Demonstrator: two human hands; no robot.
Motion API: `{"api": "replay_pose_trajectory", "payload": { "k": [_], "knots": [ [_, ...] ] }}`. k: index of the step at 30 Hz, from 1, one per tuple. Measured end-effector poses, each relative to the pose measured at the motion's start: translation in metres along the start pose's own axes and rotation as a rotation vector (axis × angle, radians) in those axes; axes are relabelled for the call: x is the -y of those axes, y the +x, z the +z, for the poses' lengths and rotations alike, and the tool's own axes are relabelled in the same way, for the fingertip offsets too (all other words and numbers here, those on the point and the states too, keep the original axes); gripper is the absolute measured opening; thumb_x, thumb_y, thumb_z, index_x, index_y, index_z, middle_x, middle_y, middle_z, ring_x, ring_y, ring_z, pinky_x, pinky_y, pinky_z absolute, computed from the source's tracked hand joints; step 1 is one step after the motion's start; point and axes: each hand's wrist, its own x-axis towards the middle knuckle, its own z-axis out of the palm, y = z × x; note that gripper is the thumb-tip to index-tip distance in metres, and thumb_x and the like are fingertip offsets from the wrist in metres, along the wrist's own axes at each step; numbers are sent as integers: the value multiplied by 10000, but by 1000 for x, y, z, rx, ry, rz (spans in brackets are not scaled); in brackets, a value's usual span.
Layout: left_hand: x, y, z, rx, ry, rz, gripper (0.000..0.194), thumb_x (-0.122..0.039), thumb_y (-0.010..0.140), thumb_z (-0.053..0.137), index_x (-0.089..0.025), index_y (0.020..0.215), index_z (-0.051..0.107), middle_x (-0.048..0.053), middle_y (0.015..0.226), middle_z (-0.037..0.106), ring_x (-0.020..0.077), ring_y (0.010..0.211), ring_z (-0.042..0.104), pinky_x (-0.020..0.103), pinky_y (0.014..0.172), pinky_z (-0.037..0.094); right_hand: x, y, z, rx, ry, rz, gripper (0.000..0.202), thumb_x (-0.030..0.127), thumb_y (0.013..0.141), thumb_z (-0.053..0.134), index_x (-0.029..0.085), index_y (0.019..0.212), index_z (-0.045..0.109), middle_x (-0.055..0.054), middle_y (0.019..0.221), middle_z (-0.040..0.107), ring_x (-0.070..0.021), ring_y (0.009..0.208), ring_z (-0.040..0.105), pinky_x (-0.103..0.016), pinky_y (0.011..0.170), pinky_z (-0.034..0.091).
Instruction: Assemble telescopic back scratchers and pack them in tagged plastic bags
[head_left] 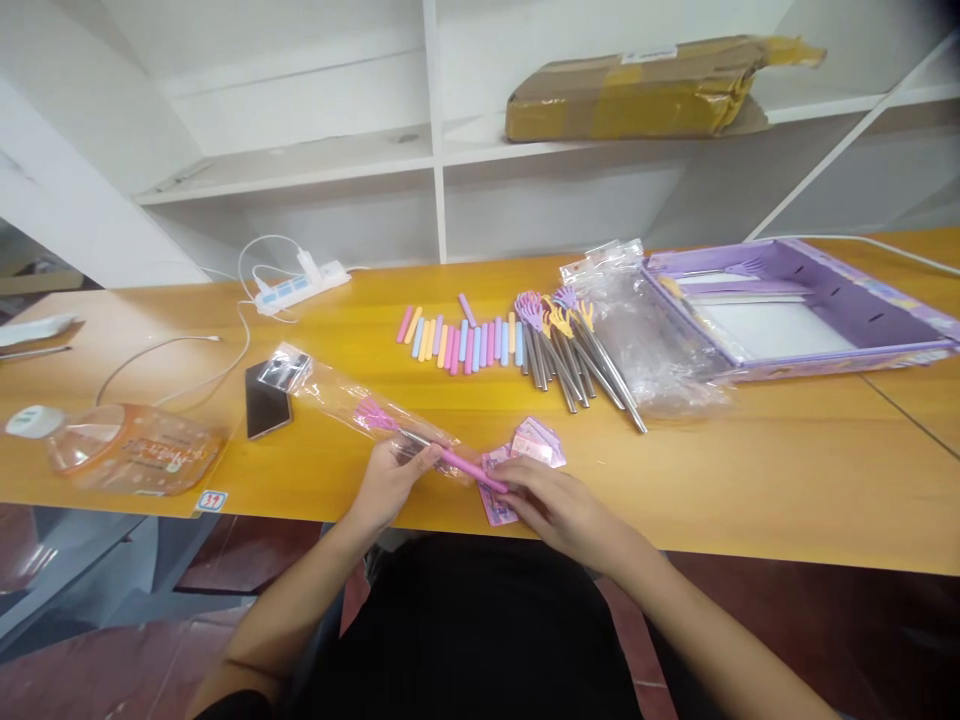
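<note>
Pink-handled scratcher [420, 440], a steel rod ending in a small pink claw, is lying half inside a clear plastic sleeve [337, 400] at the near edge of the wooden table [787, 480]. The claw end is sitting well within the sleeve; the pink grip is sticking out toward the person.

Left hand [390, 475] is pinching the open mouth of the sleeve around the rod. Right hand [559, 510] is closed on the tip of the pink grip, fingers also resting over a small printed card [499, 505]. A short stack of like cards [536, 440] is lying just beside it.

Progress, judged from the layout: this piece is looking partly bagged, not yet sealed. No finished bagged pieces are showing on the table. Further back, a bundle of unbagged scratchers [570, 350] with purple, yellow and pink claws is waiting, and a row of loose pastel grips [461, 340] is lying to its left. A heap of empty sleeves [652, 330] is sitting against a purple box [795, 310]. Most of the lot is appearing still undone.

Also present: phone [266, 400], power strip [300, 285], bottle [120, 445] on its side.
</note>
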Motion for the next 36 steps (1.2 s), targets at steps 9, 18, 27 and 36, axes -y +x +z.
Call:
{"api": "replay_pose_trajectory", "payload": {
  "k": [9,18,27,36],
  "knots": [
    [-17,-11,20,464,275,-85,301,-493,952,793,-204,988,869,73,996,849,256,954,774,351,908,601,-1,-2,3,25,43,23,222,325,1000,808,242,1096,627,-42,998,729,-182,864,700,-305,754,589],
    [-21,-12,29,524,463,64,198,-391,1015,725,-227,1047,832,57,1112,827,250,1041,751,342,985,549,1,-2,5,44,-70,70,336,356,1020,774,222,1277,603,-91,1081,701,-215,907,685,-361,820,599],
    [-8,-12,12,264,331,-11,358,-532,1048,663,-182,1104,708,58,1037,777,232,952,703,323,870,542,-4,-9,-4,16,-134,-119,603,407,979,826,270,1506,568,-103,1178,695,-235,1030,714,-364,859,627],
    [-14,-11,13,402,427,28,381,-522,1099,567,-193,1011,737,54,969,757,223,897,685,313,862,521,6,0,-5,-59,-207,-202,165,163,1032,720,237,1179,710,-67,1056,714,-180,908,709,-304,763,589]
  ]
}}
